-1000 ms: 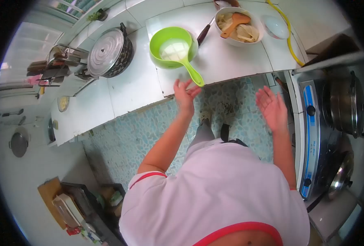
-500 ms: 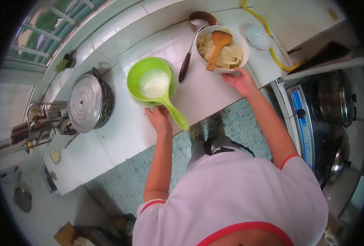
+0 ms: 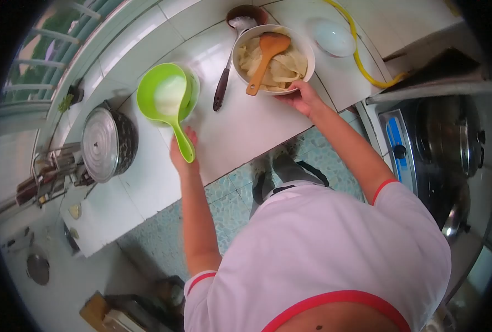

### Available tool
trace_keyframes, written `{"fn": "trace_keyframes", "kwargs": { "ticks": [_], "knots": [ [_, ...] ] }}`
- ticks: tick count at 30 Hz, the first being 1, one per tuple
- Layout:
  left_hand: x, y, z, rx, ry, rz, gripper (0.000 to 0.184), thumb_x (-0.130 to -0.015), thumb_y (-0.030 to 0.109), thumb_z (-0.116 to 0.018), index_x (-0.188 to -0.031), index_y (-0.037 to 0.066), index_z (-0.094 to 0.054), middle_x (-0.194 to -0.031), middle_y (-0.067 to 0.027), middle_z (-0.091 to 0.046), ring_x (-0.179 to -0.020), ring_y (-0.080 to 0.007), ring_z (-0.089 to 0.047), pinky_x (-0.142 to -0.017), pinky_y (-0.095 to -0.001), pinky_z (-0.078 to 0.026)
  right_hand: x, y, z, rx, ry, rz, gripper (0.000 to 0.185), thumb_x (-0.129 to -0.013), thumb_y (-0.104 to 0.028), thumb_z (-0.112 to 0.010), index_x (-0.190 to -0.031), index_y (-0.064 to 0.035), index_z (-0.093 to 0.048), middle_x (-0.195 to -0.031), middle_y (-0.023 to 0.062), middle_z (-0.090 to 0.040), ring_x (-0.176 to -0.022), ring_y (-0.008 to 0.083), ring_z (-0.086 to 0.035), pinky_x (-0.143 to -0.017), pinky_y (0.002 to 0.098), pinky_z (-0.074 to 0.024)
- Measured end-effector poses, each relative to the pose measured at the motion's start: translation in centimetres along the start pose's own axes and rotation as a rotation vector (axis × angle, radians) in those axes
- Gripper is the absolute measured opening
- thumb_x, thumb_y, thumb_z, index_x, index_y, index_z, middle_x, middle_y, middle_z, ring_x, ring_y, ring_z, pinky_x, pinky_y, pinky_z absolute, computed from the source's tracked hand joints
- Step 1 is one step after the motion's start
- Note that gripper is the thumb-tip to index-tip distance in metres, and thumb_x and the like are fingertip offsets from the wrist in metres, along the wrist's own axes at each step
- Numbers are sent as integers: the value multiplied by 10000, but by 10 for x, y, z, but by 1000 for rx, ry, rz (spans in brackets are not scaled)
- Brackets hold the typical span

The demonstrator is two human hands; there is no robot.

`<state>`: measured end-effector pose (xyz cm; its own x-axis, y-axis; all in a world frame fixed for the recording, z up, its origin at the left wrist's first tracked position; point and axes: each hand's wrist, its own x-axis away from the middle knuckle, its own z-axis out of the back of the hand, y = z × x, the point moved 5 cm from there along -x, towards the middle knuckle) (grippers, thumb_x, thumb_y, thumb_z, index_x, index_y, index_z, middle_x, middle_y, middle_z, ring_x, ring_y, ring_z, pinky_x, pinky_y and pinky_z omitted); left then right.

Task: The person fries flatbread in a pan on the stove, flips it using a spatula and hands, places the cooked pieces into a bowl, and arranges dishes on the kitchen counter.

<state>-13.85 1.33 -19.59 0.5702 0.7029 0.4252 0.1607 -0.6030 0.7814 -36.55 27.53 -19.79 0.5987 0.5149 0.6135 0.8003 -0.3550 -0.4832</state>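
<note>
A green plastic water scoop (image 3: 145, 102) with white contents rests over a pale bowl (image 3: 194, 97) on the counter, its handle pointing toward me. My left hand (image 3: 184, 150) is just below that bowl, beneath the scoop's handle. Its visible fingers are stretched out, and part of the hand is hidden by the handle. My right hand (image 3: 301, 100) grips the near rim of a white bowl (image 3: 310, 58), thumb on top and fingers underneath. Pale, flat, dough-like pieces (image 3: 289, 66) fill this bowl, with a wooden spatula (image 3: 269, 52) lying across them.
A long dark-handled spoon (image 3: 221, 88) leans into a brown bowl (image 3: 251, 12) behind. A lidded pot (image 3: 103, 144) stands at left. A small white dish (image 3: 334, 39) and yellow hose (image 3: 359, 61) are at right, beside a stove (image 3: 398, 141). The counter (image 3: 229, 146) has a front edge.
My right hand has closed on the white bowl's rim, where it was open beside it. The scoop and the bowl under it have shifted slightly left and away. The view has shifted.
</note>
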Motion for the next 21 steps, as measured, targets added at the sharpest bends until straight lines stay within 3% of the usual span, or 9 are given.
{"fn": "trace_keyframes", "kwargs": {
  "ticks": [1,3,7,9,13,15,16,18,21],
  "knots": [
    [21,-9,-5,-80,9,-62,316,-845,178,-427,-1090,-23,-431,-947,-147,-548,-784,-218,-555,-712,-300,-468,-1,1,0,-18,-3,1,415,-663,-20,-426,-1054,101,-352,-1027,227,-463,-911,341,-521,-786,442,-481],
    [55,-33,-16,-196,24,49,310,-850,176,-430,-1092,-16,-435,-929,-130,-555,-747,-179,-560,-678,-279,-478,-4,3,5,-20,-3,-9,407,-672,-12,-427,-1054,107,-349,-1018,228,-467,-902,342,-524,-784,443,-482],
    [94,-56,-73,-395,-168,95,314,-851,171,-440,-1104,-13,-436,-973,-128,-525,-743,-173,-569,-638,-253,-478,6,-5,4,8,-19,2,392,-696,-3,-432,-1059,117,-343,-1004,226,-476,-879,338,-535,-769,438,-490],
    [94,-55,-111,-450,-222,-76,358,-846,181,-456,-1168,32,-405,-1027,-144,-490,-774,-171,-557,-632,-242,-479,6,-3,8,26,-14,-47,375,-705,-4,-435,-1057,105,-364,-987,217,-488,-860,325,-544,-751,425,-500],
    [97,-35,-176,-1116,-204,-552,432,-773,198,-560,-1166,72,-432,-1018,-171,-454,-851,-246,-502,-703,-335,-431,19,-3,12,63,-26,-50,343,-710,-11,-444,-1045,61,-418,-959,187,-511,-838,297,-554,-727,400,-515],
    [92,-33,-201,-1465,-224,-929,462,-737,208,-593,-1159,85,-449,-1011,-179,-452,-910,-281,-454,-762,-382,-386,28,-14,18,229,-54,-43,357,-743,-158,-527,-1050,4,-447,-955,150,-523,-792,251,-558,-689,371,-513],
    [91,-35,-210,-1514,-249,-973,473,-707,226,-609,-1131,64,-476,-1009,-162,-469,-942,-306,-408,-800,-406,-325,35,-23,19,319,-56,-72,391,-746,-207,-547,-1066,-10,-439,-963,142,-521,-791,239,-555,-683,368,-509],
    [84,-40,-222,-1680,-280,-898,463,-713,237,-600,-1118,48,-480,-995,-146,-488,-912,-295,-426,-783,-401,-331,33,-38,34,405,-12,-82,544,-740,-381,-583,-1119,-40,-394,-971,127,-506,-806,216,-538,-674,363,-491],
    [72,-44,-232,-1818,-291,-810,402,-758,196,-533,-1116,23,-466,-920,-118,-535,-859,-290,-458,-749,-385,-344,23,-94,64,50,374,221,552,-760,-386,-559,-1139,-42,-353,-957,151,-489,-839,254,-525,-696,377,-488]
  ]
}}
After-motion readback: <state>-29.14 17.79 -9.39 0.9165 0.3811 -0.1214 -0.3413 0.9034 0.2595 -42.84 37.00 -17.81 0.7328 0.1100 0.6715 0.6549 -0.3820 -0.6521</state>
